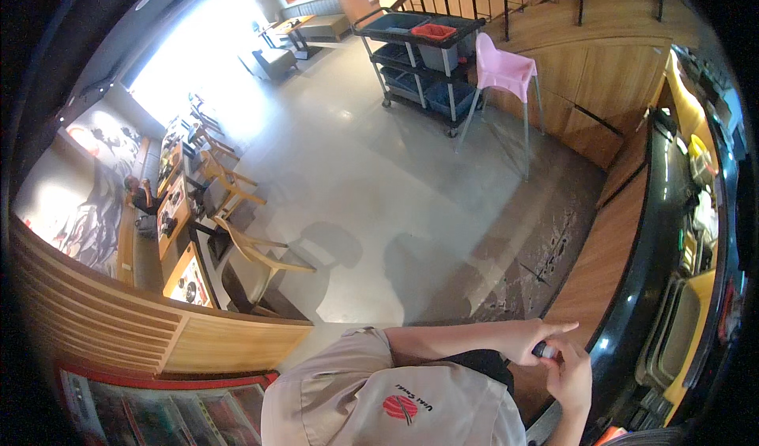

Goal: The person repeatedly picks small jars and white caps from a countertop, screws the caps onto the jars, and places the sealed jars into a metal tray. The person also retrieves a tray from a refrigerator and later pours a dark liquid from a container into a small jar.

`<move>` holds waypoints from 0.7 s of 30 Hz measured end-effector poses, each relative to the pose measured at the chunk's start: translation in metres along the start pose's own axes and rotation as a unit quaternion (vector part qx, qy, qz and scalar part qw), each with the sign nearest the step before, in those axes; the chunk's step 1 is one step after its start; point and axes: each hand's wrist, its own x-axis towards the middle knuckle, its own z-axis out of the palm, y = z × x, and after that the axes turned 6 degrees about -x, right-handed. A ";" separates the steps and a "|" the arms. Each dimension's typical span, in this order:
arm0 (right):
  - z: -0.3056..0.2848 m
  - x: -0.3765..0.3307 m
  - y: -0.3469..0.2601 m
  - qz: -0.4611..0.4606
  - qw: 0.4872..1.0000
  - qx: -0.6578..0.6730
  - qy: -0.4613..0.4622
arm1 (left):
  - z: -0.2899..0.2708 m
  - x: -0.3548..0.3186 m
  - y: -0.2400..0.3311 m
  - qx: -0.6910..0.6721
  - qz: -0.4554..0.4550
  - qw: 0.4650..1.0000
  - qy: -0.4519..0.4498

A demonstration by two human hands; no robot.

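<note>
At the lower right, in front of the beige shirt, my two hands meet around a small black and pale object [543,349]; its exact kind is too small to make out. My left hand [528,342] is closed about its dark end, with one digit stretched out past it. From below, my right hand [571,373] pinches the pale end between thumb and fingers. A dark, glossy counter [609,339] runs along just right of my hands, touching neither.
Brown trays [672,331] and dark utensils line the right counter. Ahead stand a black tiered cart [419,66] with bins and a pink high chair [504,70]. Wooden chairs [251,248] and tables run along the left, where a person [144,197] sits. A wooden partition [237,343] is nearer.
</note>
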 end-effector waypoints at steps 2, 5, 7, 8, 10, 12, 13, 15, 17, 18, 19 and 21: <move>0.001 0.011 0.018 0.014 0.999 -0.033 0.018 | -0.005 0.018 -0.009 0.018 -0.013 1.000 0.013; 0.020 0.025 0.063 0.031 0.993 -0.101 0.061 | -0.019 0.039 -0.004 0.093 -0.069 0.993 0.015; 0.026 0.039 0.074 0.050 0.993 -0.085 0.070 | -0.032 0.048 -0.007 0.109 -0.076 0.991 0.008; 0.029 0.045 0.078 0.060 0.992 -0.076 0.075 | -0.039 0.051 -0.009 0.117 -0.079 0.990 0.003; 0.026 0.062 0.078 0.088 0.993 -0.059 0.045 | -0.057 0.058 -0.016 0.073 -0.157 0.985 -0.022; 0.020 0.080 0.066 0.080 0.996 -0.010 0.037 | -0.076 0.060 -0.036 0.024 -0.119 0.992 -0.037; 0.013 0.092 0.054 0.061 0.997 0.027 0.044 | -0.083 0.061 -0.056 -0.008 -0.039 0.998 -0.041; 0.013 0.102 0.057 0.026 0.997 0.063 0.048 | -0.105 0.068 -0.084 -0.033 0.008 0.993 -0.115; 0.020 0.115 0.060 0.054 0.996 0.033 0.056 | -0.132 0.081 -0.075 0.002 -0.080 0.982 -0.171; 0.023 0.120 0.058 0.093 0.993 0.033 0.059 | -0.136 0.086 -0.078 -0.009 -0.077 0.980 -0.185; 0.025 0.131 0.055 0.104 0.989 0.021 0.105 | -0.144 0.096 -0.084 0.000 -0.053 0.982 -0.179; 0.043 0.155 0.054 0.161 0.975 -0.018 0.151 | -0.169 0.102 -0.093 0.038 -0.062 0.980 -0.185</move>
